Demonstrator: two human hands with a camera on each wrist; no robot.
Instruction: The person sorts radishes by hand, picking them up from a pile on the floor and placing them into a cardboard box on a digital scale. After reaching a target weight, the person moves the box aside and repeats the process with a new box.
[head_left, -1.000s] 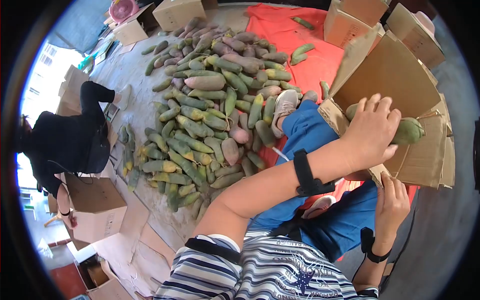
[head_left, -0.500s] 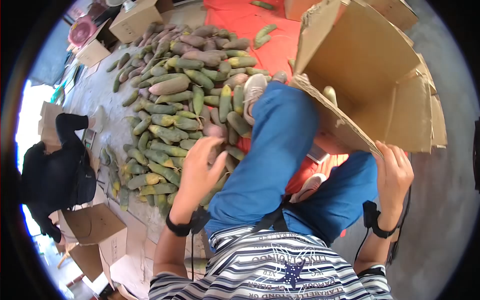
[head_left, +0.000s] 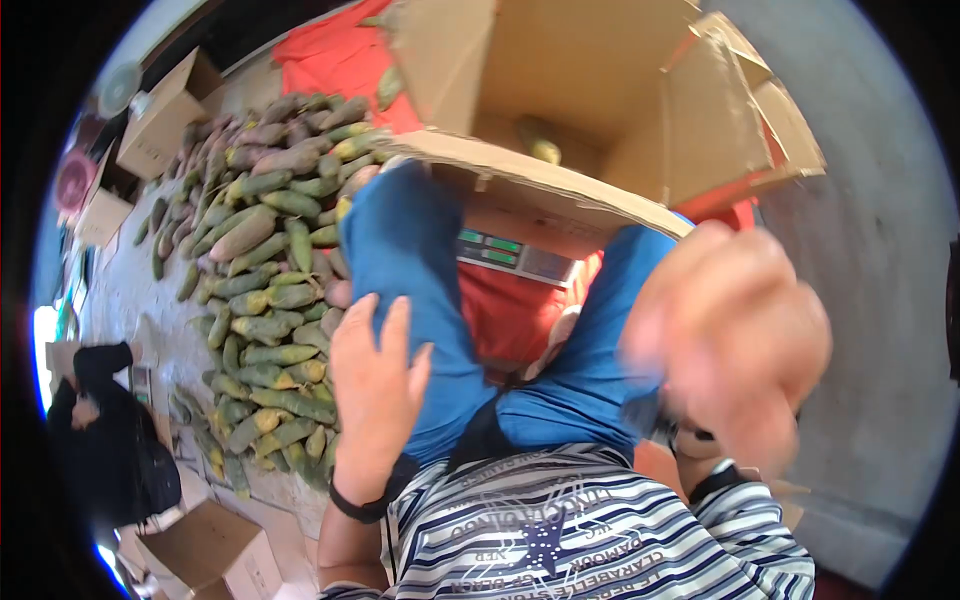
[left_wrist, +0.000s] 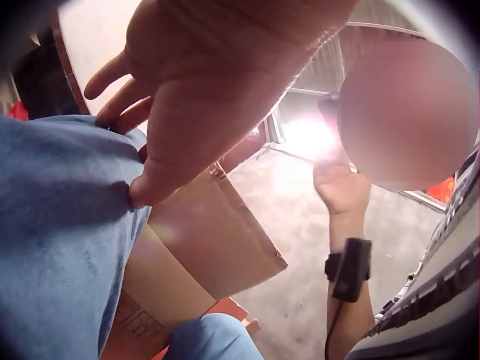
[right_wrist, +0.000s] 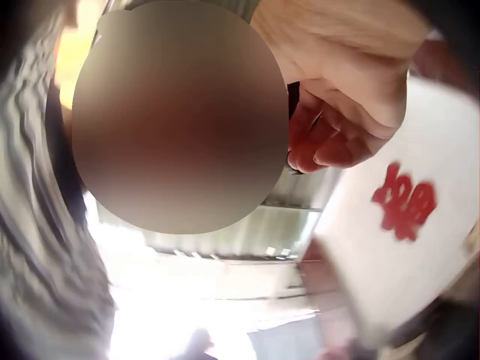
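Observation:
My left hand (head_left: 375, 385) rests over the blue trouser leg (head_left: 405, 260), fingers spread and nothing in them. In the left wrist view that hand (left_wrist: 217, 82) shows palm and fingers against the same cloth. Blurred by motion, my right hand (head_left: 735, 345) is raised close to the head camera, its fingers curled. The right wrist view has the right hand (right_wrist: 337, 124) beside the head, fingers bent in, no object visible in it. Before my knees stands a cardboard box (head_left: 590, 60), its flaps up, with a green radish (head_left: 540, 140) inside.
A large pile of green and reddish radishes (head_left: 265, 240) covers the floor at left. Below the box's near side shows a digital scale (head_left: 515, 255) on red cloth (head_left: 500, 330). A person in black (head_left: 105, 440) sits at far left near another open box (head_left: 210, 545).
The left hand has let go of a radish in the box and drawn back to the left leg. The right hand has left the box rim and risen toward the head. The view has turned.

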